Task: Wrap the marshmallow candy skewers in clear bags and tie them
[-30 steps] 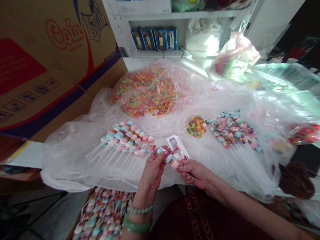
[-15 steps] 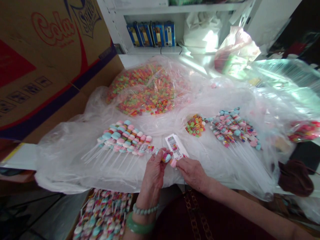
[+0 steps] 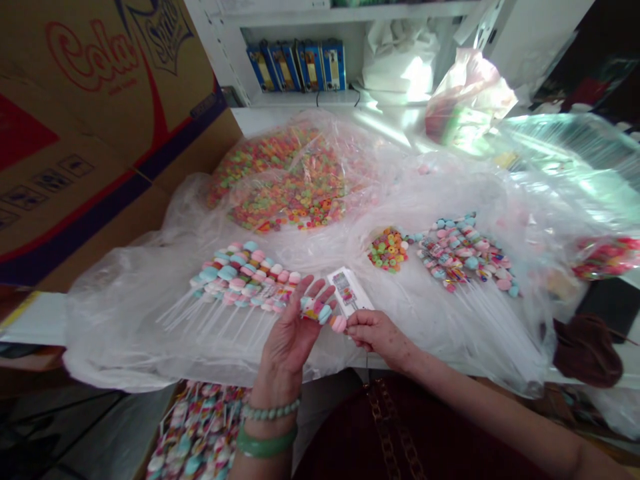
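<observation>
Candy stick (image 3: 325, 313), just one, is held up between the two hands, over the near side of the bench (image 3: 257, 121). Its long line runs from 10 o'clock, at the wrapped tip, to 4 o'clock, at the pink end. The candy part is nearest to the left hand (image 3: 289, 333), and the bare stick is nearest to the right hand (image 3: 377, 335). The left hand is spread wide, palm up, and the candies are laid across its fingers with no tight grip seen. The right hand is curled small, and the stick is pinched by its fingertips just past the pink piece.

From the hands, one left bunch (image 3: 245, 277) of candy sticks is found at 10 o'clock and one right bunch (image 3: 465, 250) at 2 o'clock (too many are piled up in each to be counted). One pack of cards (image 3: 345, 291) is seen at 1 o'clock, just beside the hands, and one small heap of candy rings (image 3: 389, 249) is seen farther off that way. One big bag of candy rings (image 3: 285, 183) is set near 12 o'clock. Far past it, four blue boxes (image 3: 295, 65) are lined up on the shelf. One big cardboard box (image 3: 115, 160) is stood at 10 o'clock, and one low box of candy sticks (image 3: 195, 430) is placed at 8 o'clock, below the bench.
</observation>
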A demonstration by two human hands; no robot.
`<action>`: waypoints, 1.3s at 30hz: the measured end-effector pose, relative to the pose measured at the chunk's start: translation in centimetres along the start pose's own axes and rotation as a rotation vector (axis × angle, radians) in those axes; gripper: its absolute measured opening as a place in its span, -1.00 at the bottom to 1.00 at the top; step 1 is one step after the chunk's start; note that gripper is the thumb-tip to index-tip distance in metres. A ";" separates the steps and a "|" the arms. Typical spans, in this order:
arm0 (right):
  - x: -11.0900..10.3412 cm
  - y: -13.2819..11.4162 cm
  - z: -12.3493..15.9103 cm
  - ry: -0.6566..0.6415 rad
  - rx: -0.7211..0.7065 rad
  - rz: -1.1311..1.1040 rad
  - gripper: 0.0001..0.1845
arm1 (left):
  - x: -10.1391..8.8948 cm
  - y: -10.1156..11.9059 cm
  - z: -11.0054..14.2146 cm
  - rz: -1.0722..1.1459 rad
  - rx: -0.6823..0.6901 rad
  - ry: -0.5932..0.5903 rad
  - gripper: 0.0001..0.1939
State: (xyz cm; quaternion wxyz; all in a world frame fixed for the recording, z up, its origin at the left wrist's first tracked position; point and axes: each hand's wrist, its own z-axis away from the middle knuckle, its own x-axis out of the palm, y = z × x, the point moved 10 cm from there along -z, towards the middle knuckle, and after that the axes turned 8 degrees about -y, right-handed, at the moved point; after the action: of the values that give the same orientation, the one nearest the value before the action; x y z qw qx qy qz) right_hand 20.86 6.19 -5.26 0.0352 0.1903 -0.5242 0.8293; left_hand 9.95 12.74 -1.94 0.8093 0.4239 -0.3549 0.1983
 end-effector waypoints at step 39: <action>1.9 2.2 -0.1 -0.190 0.286 -0.351 -0.81 | -1.9 -0.4 -1.1 0.028 0.123 0.166 -0.69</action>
State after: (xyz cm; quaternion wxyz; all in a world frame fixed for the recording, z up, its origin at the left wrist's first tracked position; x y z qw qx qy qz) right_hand 18.54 5.05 -6.53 0.1018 0.3586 -0.3611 0.8548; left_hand 9.35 13.36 -3.99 0.8055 0.4499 -0.2797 0.2654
